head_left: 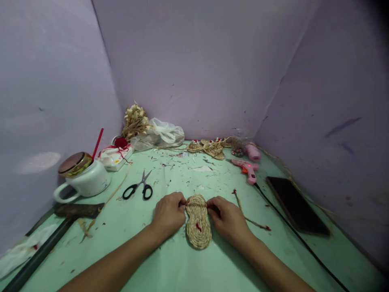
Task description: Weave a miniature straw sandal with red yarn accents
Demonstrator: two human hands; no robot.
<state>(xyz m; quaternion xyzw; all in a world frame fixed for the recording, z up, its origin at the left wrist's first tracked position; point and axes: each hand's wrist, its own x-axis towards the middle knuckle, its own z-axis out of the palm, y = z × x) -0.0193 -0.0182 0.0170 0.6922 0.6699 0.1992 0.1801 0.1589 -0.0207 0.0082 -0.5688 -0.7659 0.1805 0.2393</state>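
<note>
A small woven straw sole [198,221], shaped like a peanut with a red fleck on it, lies flat on the green table [170,263] in front of me. My left hand [168,214] is closed, its fingertips pinching the sole's upper left edge. My right hand [226,219] is closed too, pinching the upper right edge. Both forearms rest on the table. What the fingertips grip besides the edge is too small to make out.
Black scissors [138,190] lie left of my hands, beyond them a white mug [83,178] with a gold lid. A pink glue gun [247,168] with a black cord and a dark phone [296,205] sit to the right. More straw pieces [211,149] and a plastic bag [161,136] lie by the back wall.
</note>
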